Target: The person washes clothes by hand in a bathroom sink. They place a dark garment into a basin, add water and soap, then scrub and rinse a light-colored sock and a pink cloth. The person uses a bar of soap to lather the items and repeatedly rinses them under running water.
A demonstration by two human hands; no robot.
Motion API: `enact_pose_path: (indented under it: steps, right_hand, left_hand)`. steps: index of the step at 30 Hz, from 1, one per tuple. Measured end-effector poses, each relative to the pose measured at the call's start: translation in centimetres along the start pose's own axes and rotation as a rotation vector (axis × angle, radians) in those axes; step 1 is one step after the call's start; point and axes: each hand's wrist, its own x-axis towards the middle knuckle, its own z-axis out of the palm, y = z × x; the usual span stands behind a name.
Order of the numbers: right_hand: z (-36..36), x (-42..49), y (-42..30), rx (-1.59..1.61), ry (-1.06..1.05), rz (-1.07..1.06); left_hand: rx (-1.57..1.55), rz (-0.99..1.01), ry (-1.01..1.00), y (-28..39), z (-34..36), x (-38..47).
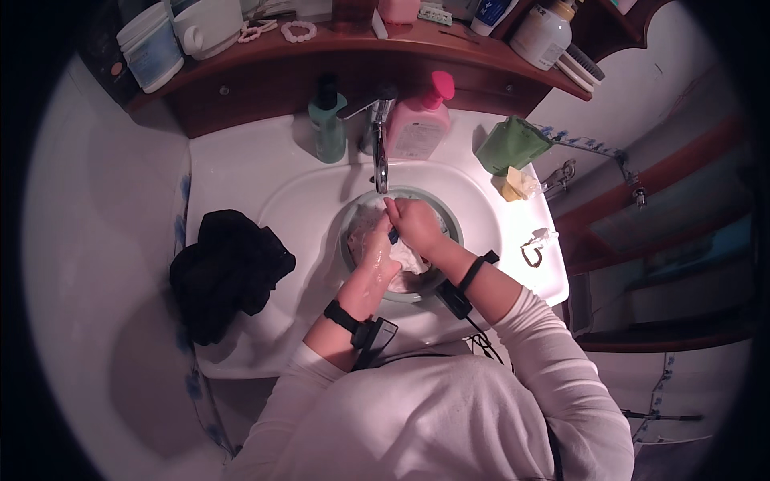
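Note:
A round pale grey-green basin [455, 219] sits in the white washbasin [283, 210], under the tap. Inside it lies wet white cloth [410, 260]. My right hand [417, 223] is closed in a fist around part of this cloth over the middle of the basin. Against it, on the left, my left hand [374, 245] is wet and grips the same cloth, its thumb toward me. A small dark blue patch [394, 236] shows between the two hands. My fingers hide much of the cloth and of what else is in the basin.
The chrome tap [380, 150] hangs just beyond my hands. Behind stand a green bottle [328, 129] and a pink pump bottle [421, 129]. Black cloth [231, 270] is heaped on the left. A green pouch [511, 144] and a dark hair tie [532, 255] lie right. A wooden shelf [271, 66] overhangs the back.

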Motion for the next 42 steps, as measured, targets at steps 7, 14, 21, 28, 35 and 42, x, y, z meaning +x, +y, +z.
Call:
enact_pose_path:
  steps: [7,14,21,28,35,42]
  right_hand:
    - [-7.9,3.4,4.8,0.705,0.208,0.395]
    - [-8.4,2.9,6.2,0.904,0.080,0.517]
    - [-6.7,0.4,4.7,0.684,-0.148,0.289]
    - [-3.2,0.6,3.0,0.387,-0.231,-0.159]
    - [1.4,1.4,9.5,0.002,-0.500,-0.139]
    - [5.7,-0.1,10.8,-0.518,-0.805,0.032]
  left_hand:
    - [0.921,0.460,-0.256,3.5,-3.2,2.6]
    - [1.982,0.279,-0.442,1.3,-3.2,0.6]
    - [1.049,0.240,-0.311,4.4,-1.5,-0.1]
    - [0.284,0.029,-0.530,4.8,-1.3,-1.3]
    - [1.602,0.624,-0.172,-0.3,-3.8,2.5]
    - [2.013,-0.097,-0.254,-1.1,-1.6,5.4]
